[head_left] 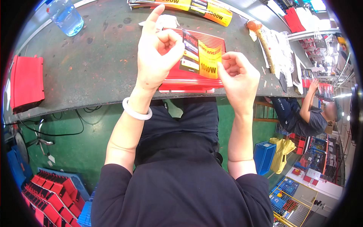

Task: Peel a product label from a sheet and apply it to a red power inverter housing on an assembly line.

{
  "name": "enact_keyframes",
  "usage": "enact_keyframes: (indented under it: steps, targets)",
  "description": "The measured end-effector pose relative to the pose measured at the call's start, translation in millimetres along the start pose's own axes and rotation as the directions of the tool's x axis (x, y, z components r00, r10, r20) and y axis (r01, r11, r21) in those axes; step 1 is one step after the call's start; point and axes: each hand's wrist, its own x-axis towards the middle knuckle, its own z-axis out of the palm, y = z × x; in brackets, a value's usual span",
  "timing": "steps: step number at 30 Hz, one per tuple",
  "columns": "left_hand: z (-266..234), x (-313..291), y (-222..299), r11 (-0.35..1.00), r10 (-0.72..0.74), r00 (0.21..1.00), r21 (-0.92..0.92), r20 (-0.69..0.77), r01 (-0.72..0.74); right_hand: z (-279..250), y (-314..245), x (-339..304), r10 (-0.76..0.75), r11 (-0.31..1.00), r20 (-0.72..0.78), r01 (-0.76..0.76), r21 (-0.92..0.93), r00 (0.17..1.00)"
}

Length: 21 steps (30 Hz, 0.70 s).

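Observation:
A yellow and black printed label [210, 60] is stretched between my two hands, slightly curved and tilted. My left hand [157, 51] pinches its left edge between thumb and a bent finger, while another finger points upward. At the opposite edge, my right hand [240, 75] grips the label between thumb and fingertips, the other fingers curled. Beneath the label lies a red ribbed housing [185, 84] near the front edge of the bench. The label and my left hand cover part of it, so whether the label touches it I cannot tell.
On the dark worktable [106, 56] are a red housing [27, 81] at left, a water bottle [66, 19], a stack of labels [211, 13], crumpled white paper [166, 21] and a hammer [262, 41]. Red parts fill a crate [56, 193] at lower left. A co-worker [306, 113] sits at right.

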Motion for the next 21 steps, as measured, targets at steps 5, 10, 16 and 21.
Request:
enact_keyframes:
  steps: [5, 10, 16, 21]
  targets:
    - [-0.1, -0.2, 0.0, 1.000, -0.001, 1.000, 0.003, 0.001, 0.001, -0.1, -0.4, 0.1, -0.003, 1.000, 0.003, 0.003, -0.001, 1.000]
    - [-0.4, -1.0, -0.1, 1.000, -0.002, 1.000, 0.008, 0.005, 0.002, -0.2, -1.8, 0.4, -0.006, 1.000, 0.009, 0.006, -0.005, 1.000]
    - [0.1, -0.5, -0.1, 1.000, -0.002, 1.000, 0.005, 0.003, 0.002, 0.0, -1.6, 1.0, -0.006, 1.000, 0.017, 0.006, -0.002, 1.000]
    - [-0.4, 1.1, 1.4, 1.000, -0.012, 1.000, 0.008, 0.013, 0.012, 0.2, -2.5, 1.2, -0.005, 1.000, 0.019, 0.005, 0.007, 1.000]
